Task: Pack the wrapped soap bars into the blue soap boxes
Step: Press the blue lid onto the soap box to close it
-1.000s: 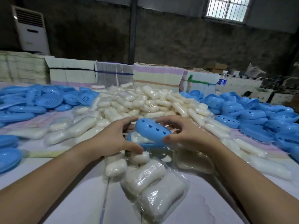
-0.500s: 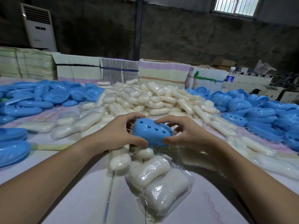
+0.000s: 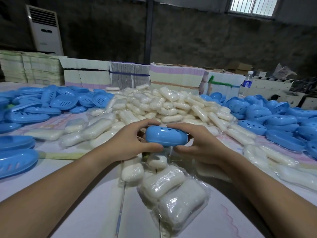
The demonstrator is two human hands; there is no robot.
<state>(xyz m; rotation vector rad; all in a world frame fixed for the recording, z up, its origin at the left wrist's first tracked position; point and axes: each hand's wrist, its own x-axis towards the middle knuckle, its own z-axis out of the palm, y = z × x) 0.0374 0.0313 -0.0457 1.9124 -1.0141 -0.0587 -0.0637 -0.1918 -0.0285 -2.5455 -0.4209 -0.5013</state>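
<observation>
Both hands cover the ends of the closed blue soap box [image 3: 166, 136], hiding its contents, while the blue trays [image 3: 16, 162] at the left edge and wrapped bars [image 3: 298, 176] at the right edge are cut off.

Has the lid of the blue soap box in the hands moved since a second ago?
Yes. The blue plastic soap box had its lid tilted open over a wrapped bar; now it is closed flat, held above the clear-wrapped white soap bars.

A closed blue soap box [image 3: 166, 136] sits level above a heap of wrapped soap bars [image 3: 164, 107].
</observation>
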